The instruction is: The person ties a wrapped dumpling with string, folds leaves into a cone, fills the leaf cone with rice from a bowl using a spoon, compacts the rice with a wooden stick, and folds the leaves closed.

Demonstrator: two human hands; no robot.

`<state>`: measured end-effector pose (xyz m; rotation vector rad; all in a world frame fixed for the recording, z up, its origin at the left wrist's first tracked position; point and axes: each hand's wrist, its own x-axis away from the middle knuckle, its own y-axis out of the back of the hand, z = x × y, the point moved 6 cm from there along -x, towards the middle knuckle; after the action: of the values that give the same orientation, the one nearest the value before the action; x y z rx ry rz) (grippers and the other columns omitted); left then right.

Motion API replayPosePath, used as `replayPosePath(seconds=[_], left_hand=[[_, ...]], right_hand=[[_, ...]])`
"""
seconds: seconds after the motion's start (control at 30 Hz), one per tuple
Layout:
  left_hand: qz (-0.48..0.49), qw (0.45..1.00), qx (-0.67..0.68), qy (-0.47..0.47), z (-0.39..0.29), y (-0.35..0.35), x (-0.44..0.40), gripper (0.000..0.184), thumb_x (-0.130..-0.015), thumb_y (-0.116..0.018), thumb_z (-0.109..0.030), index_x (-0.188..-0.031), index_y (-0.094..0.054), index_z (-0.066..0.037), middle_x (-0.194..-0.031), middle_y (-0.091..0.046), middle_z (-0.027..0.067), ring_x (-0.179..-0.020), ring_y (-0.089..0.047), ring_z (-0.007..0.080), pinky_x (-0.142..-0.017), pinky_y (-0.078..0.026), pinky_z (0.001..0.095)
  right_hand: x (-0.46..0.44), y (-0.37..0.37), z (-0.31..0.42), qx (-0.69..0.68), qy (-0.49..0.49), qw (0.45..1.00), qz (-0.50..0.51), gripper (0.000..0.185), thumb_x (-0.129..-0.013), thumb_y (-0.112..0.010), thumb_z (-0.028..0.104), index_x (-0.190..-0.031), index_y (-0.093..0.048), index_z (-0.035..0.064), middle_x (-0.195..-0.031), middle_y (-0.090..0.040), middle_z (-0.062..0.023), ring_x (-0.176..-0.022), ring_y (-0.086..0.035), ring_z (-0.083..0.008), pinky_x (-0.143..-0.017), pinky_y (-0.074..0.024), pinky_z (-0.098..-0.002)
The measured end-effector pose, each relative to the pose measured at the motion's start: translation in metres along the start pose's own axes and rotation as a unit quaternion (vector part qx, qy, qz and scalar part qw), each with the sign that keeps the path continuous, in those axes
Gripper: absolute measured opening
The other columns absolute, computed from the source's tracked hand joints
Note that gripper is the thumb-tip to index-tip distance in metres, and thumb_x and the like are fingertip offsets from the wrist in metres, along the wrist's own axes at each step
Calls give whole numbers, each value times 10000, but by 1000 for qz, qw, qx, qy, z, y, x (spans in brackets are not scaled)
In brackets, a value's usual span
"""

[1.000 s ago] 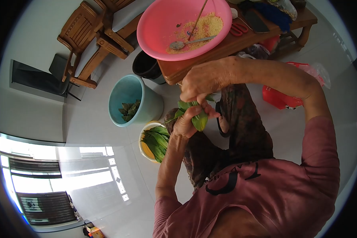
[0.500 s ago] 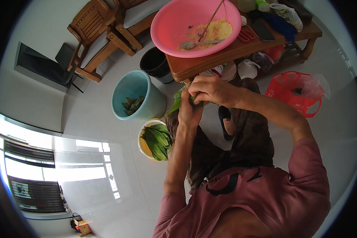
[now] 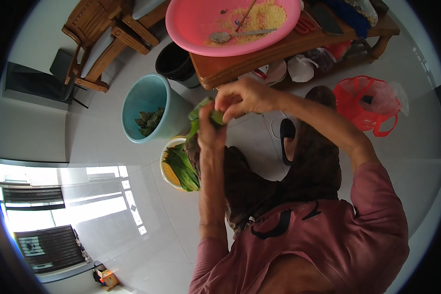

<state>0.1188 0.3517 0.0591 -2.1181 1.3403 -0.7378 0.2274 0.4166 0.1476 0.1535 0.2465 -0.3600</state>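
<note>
My left hand (image 3: 211,131) is closed around a folded green leaf wrap (image 3: 195,117), whose long end sticks out at the left. My right hand (image 3: 247,99) hovers just above and to the right of it, fingers curled and thumb tip near the wrap; whatever they pinch is too small to make out. A thin pale loop (image 3: 274,128) shows below the right wrist. Under the left forearm stands a yellow-and-white basket (image 3: 167,171) of long green leaves (image 3: 183,166). Beside it, a blue bucket (image 3: 174,105) contains several dark green leaf parcels (image 3: 149,121).
On the wooden table (image 3: 220,71) sits a pink basin (image 3: 181,29) with yellowish grains (image 3: 267,17), a spoon (image 3: 223,36) and a thin stick. Red scissors (image 3: 305,24) and a dark blade (image 3: 327,22) lie right. A black bucket (image 3: 176,63) and red bag (image 3: 367,105) stand on the floor.
My right hand has lifted slightly away from the wrap, which shows more of its top. The view has shifted, so the basin, buckets and basket sit higher and further left.
</note>
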Motion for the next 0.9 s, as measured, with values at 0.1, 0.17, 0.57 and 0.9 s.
replayPosePath(seconds=[0.1, 0.17, 0.57, 0.9], left_hand=[[-27, 1000, 16, 0, -15, 18, -12, 178, -795, -532, -217, -837, -509, -46, -794, -528, 77, -761, -527, 204, -829, -431, 417], [-30, 999, 6, 9, -10, 25, -15, 174, -784, -538, -218, -799, -499, -49, -752, -509, 65, -711, -510, 187, -821, -415, 421], [-14, 987, -43, 156, 50, 46, -14, 199, -752, -558, -212, -811, -524, -24, -771, -518, 58, -708, -517, 184, -758, -450, 388], [-65, 983, -74, 152, 79, 74, -27, 188, -778, -577, -185, -852, -545, -15, -722, -520, 58, -635, -537, 194, -664, -491, 365]], right_hand=[[15, 54, -85, 125, -154, 980, -33, 134, -818, -601, 131, -865, -592, 6, -824, -622, -35, -729, -594, -115, -625, -477, -256], [44, 62, -178, 498, -264, 811, 156, 102, -818, -518, 17, -850, -614, 1, -833, -636, -81, -778, -588, -138, -727, -475, -273], [49, 93, -411, 183, -195, 957, -113, 120, -808, -554, 145, -878, -594, 55, -783, -619, -115, -785, -606, -216, -699, -466, -341], [60, 35, -221, 353, -175, 905, -162, 125, -842, -504, 160, -905, -560, 68, -721, -600, -165, -734, -596, -346, -628, -455, -419]])
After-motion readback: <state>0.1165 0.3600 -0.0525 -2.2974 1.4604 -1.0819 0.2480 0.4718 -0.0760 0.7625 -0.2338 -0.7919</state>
